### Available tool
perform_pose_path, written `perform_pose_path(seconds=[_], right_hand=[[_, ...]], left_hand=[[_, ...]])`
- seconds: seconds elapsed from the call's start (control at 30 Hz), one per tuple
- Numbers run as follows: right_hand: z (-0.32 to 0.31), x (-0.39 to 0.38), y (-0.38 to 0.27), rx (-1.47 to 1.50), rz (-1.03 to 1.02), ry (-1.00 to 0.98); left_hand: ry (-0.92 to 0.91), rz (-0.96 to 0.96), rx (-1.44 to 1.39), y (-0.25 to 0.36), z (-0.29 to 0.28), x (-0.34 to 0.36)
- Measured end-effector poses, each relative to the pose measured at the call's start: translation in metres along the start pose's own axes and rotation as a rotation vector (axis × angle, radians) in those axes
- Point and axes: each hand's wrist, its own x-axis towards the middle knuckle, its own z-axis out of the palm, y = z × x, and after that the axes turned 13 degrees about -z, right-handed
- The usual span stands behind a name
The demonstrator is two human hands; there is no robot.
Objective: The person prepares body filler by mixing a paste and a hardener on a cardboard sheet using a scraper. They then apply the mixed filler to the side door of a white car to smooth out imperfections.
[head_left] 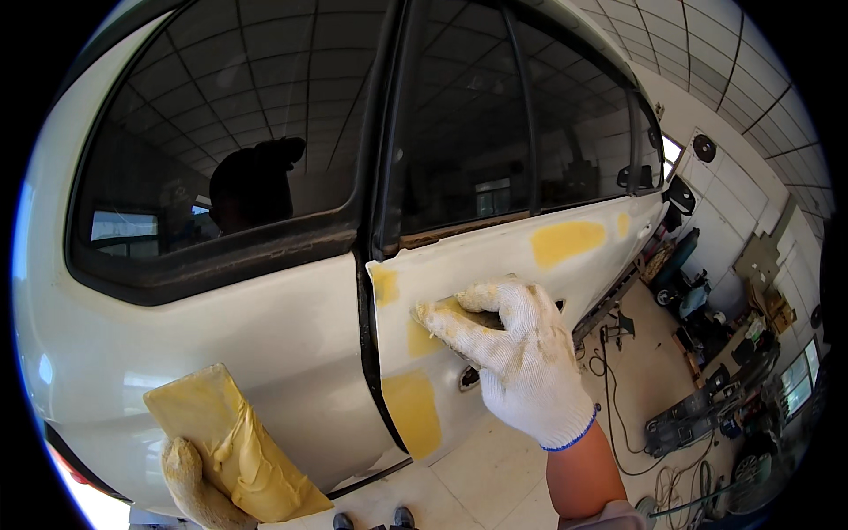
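On the rear door (495, 265) of a white car (221, 353), right hand (521, 353), in a white knit glove, presses a small spreader (442, 311) flat to the panel, fingers curled closed over it, thumb behind. Blade edge sits on a yellow filler patch (422, 336) just right of the door gap (367, 353), likely held flat so the filler lies level with the metal.

Left hand (199, 490), gloved and filler-stained, grips a yellow-coated board (225, 437) from below, tilted up near the rear quarter panel, probably kept close as a supply of filler. It is near the car skin; touching or not, cannot tell.

At least 5 yellow patches on the door: 1 by the top corner (384, 284), 1 under the spreader, 1 lower (413, 411), 1 wide (568, 240) below the window, 1 small (624, 223) further along.

Edges: door gap runs down just left of the spreader; window sill (459, 230) above; handle recess (470, 378) close below the hand. Open panel lies to the right along the door. Floor (495, 468) below, cables (618, 415) and tools (689, 424) well apart at right.
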Motion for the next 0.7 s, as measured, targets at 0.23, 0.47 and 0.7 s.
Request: perform_pose_path(seconds=[0.23, 0.47, 0.7], right_hand=[[0.035, -0.039, -0.011, 0.013, -0.071, 0.162], [0.042, -0.055, -0.015, -0.012, -0.117, 0.221], [0.008, -0.017, 0.003, -0.032, -0.035, 0.149]], left_hand=[[0.017, 0.019, 0.039, 0.001, 0.007, -0.003], [0.005, 0.026, 0.047, -0.001, 0.007, -0.003], [-0.002, 0.056, 0.055, -0.001, 0.007, -0.002]])
